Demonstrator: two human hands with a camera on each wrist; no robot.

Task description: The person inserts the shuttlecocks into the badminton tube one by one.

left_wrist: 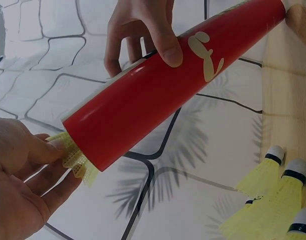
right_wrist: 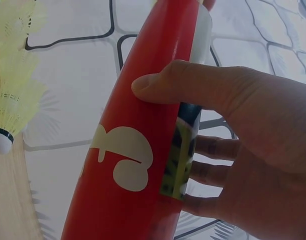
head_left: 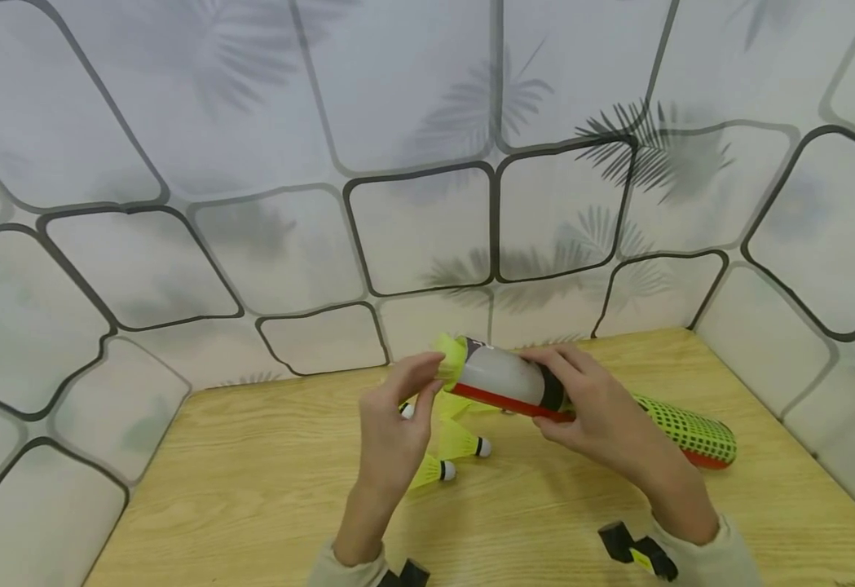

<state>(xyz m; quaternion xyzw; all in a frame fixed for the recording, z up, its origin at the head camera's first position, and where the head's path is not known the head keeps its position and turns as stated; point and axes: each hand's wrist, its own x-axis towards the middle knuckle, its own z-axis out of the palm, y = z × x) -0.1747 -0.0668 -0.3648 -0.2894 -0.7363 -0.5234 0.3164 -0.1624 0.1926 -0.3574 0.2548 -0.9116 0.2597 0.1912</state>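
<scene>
A long shuttlecock tube (head_left: 504, 375), red on one side and grey and green on the other, is held up at a slant over the table. My right hand (head_left: 596, 408) grips it round the middle, thumb across the red side (right_wrist: 143, 125). At the tube's left end a yellow shuttlecock (head_left: 451, 363) pokes out, its skirt outward and the rest hidden inside. My left hand (head_left: 398, 416) pinches that skirt (left_wrist: 75, 157) between thumb and fingers. Below the hands lie several yellow shuttlecocks (head_left: 459, 442) with white corks, one partly behind my left wrist.
The wooden table (head_left: 251, 473) spreads under both arms. Behind it and at the sides stand pale walls (head_left: 420, 232) patterned with dark rounded outlines and leaves. A dark device (head_left: 636, 550) is strapped at the right cuff.
</scene>
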